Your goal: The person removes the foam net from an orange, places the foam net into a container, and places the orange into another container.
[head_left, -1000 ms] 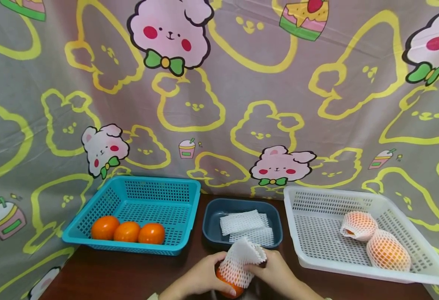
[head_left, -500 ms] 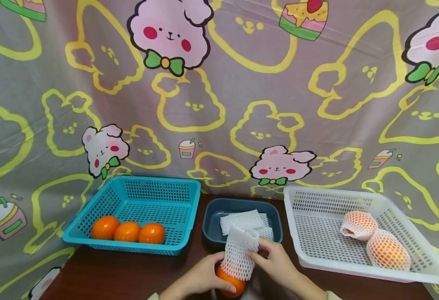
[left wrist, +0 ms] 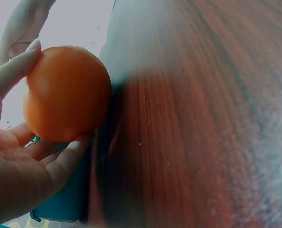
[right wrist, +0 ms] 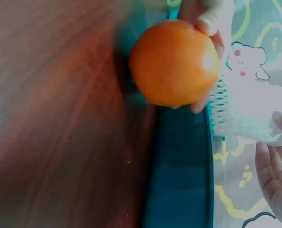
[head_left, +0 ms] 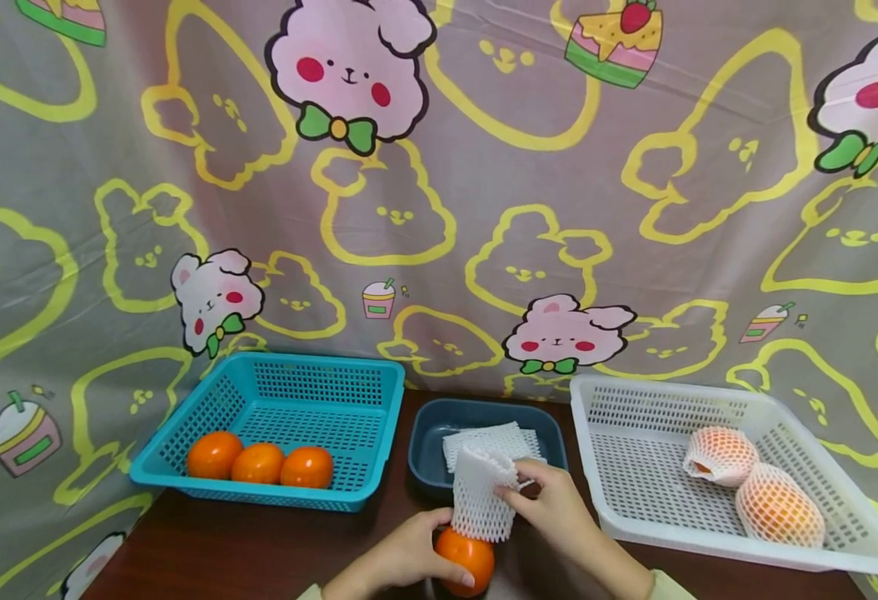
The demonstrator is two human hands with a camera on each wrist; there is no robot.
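Nearer me than the blue tray (head_left: 427,442), my left hand (head_left: 409,552) curls partway around the orange fruit (head_left: 472,555) while my right hand (head_left: 551,502) pinches the foam net (head_left: 476,504), and I judge steady fruit, a light pinch and a wide net mouth work best

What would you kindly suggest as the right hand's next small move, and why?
Probably the right hand should lift the white net toward the blue tray: it has slid up within the last second, leaving most of the orange in the left hand bare, and similar nets lie there.
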